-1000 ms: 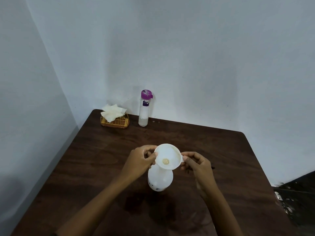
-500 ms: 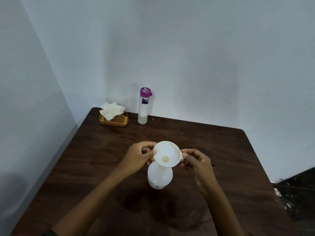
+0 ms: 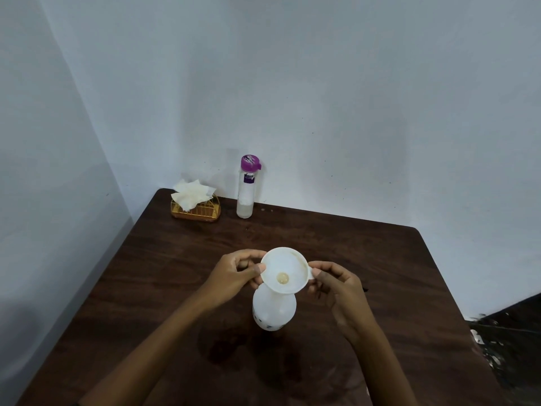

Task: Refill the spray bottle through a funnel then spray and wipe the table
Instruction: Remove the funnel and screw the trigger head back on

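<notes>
The white funnel (image 3: 284, 271) is sitting in the neck of the white spray bottle (image 3: 273, 313), which is standing upright mid-surface (image 3: 380, 273). The left hand (image 3: 234, 275) is pinching the funnel's rim; the right hand (image 3: 336, 284) is pinching its side tab. A purple-capped bottle (image 3: 247, 189) and a wire napkin holder (image 3: 196, 209) are standing by the wall.

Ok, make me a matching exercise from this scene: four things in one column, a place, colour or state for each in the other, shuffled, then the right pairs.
Things:
1. funnel
2. white bottle
3. clear bottle
4. napkins

Descriptions:
A. capped in purple
B. in a gold wire holder
C. pinched by the left hand and the right hand
D. upright on the table, under the funnel

Pairs: 1-C, 2-D, 3-A, 4-B.
</notes>
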Demonstrator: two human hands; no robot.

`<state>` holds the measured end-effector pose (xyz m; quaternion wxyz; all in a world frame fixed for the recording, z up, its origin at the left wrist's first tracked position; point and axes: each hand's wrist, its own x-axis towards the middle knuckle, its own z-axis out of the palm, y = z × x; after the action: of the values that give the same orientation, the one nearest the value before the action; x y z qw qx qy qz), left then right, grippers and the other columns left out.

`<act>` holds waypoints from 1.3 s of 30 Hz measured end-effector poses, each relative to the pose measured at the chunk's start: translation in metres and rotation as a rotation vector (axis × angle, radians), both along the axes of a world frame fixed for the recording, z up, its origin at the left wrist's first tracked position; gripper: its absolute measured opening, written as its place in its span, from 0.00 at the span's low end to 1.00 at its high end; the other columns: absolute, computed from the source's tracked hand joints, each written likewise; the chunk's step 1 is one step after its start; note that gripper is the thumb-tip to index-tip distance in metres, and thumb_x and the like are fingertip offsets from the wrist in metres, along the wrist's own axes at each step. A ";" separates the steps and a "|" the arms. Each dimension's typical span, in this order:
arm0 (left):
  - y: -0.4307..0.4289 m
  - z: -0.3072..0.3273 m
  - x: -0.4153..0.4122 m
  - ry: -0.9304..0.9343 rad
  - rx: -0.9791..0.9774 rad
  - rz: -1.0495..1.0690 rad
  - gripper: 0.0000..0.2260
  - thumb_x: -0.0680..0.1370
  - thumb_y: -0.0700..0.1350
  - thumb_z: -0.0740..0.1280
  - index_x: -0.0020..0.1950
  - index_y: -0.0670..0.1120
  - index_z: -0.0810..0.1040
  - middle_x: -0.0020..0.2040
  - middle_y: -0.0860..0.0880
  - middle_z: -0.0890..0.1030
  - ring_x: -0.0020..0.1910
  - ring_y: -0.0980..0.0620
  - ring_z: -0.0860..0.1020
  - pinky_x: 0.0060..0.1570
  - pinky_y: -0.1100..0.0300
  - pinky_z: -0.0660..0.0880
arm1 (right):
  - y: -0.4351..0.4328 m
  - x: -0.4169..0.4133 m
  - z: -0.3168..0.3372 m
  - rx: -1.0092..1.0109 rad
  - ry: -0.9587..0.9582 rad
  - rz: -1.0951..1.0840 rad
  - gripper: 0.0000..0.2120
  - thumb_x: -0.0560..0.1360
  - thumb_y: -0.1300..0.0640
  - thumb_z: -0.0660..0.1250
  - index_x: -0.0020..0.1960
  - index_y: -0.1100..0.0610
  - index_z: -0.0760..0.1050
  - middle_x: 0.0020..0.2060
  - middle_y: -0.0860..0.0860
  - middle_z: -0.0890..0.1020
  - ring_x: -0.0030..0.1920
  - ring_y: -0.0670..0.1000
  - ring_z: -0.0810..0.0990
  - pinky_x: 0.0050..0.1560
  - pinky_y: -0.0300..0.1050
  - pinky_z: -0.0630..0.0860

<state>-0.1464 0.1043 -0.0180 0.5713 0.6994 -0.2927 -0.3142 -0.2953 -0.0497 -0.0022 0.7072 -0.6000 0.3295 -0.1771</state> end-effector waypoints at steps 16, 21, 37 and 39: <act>0.002 -0.004 -0.002 0.041 -0.011 0.046 0.09 0.77 0.37 0.66 0.56 0.44 0.78 0.30 0.53 0.82 0.30 0.58 0.79 0.34 0.69 0.75 | 0.001 0.000 -0.001 -0.135 0.075 -0.003 0.07 0.75 0.66 0.65 0.48 0.60 0.81 0.32 0.54 0.83 0.30 0.47 0.79 0.35 0.41 0.78; 0.003 -0.004 -0.006 0.052 -0.041 0.122 0.08 0.79 0.42 0.63 0.54 0.46 0.79 0.34 0.52 0.81 0.31 0.58 0.78 0.35 0.66 0.75 | 0.001 0.000 0.003 0.033 -0.058 -0.025 0.07 0.74 0.68 0.65 0.50 0.64 0.80 0.35 0.57 0.83 0.31 0.50 0.79 0.36 0.42 0.79; 0.003 -0.009 -0.008 0.101 0.054 0.164 0.09 0.81 0.43 0.59 0.54 0.49 0.79 0.42 0.51 0.82 0.43 0.52 0.79 0.43 0.61 0.75 | 0.003 -0.003 -0.005 -0.071 -0.001 -0.049 0.07 0.73 0.68 0.65 0.47 0.62 0.81 0.33 0.55 0.84 0.30 0.49 0.79 0.36 0.41 0.79; 0.002 -0.008 -0.009 0.104 0.044 0.157 0.09 0.81 0.43 0.59 0.51 0.51 0.79 0.42 0.51 0.82 0.42 0.53 0.79 0.42 0.62 0.75 | 0.002 -0.002 -0.005 -0.096 0.002 -0.058 0.07 0.73 0.68 0.66 0.48 0.62 0.81 0.33 0.55 0.84 0.30 0.49 0.79 0.36 0.42 0.80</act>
<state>-0.1552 0.1067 -0.0261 0.5933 0.7151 -0.2000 -0.3109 -0.2971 -0.0473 -0.0068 0.6717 -0.6238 0.3385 -0.2124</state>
